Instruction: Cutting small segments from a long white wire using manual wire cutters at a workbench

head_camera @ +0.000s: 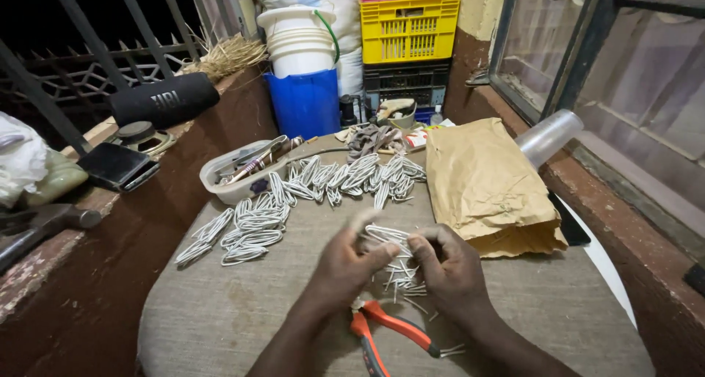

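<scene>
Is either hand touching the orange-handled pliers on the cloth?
Apart. The head view shows both the left hand and right hand raised on a looped white wire piece, while the pliers lie on the cloth below, between the wrists.

White, plastic-coated wire loops (257,226) are lying smooth and faintly glossy on the coarse, matt burlap cloth (220,311); the pliers (389,333) are showing shiny orange plastic grips; the brown paper bag (488,186) is sitting creased and dull; the blue bucket (305,102) is gleaming plastic.
</scene>
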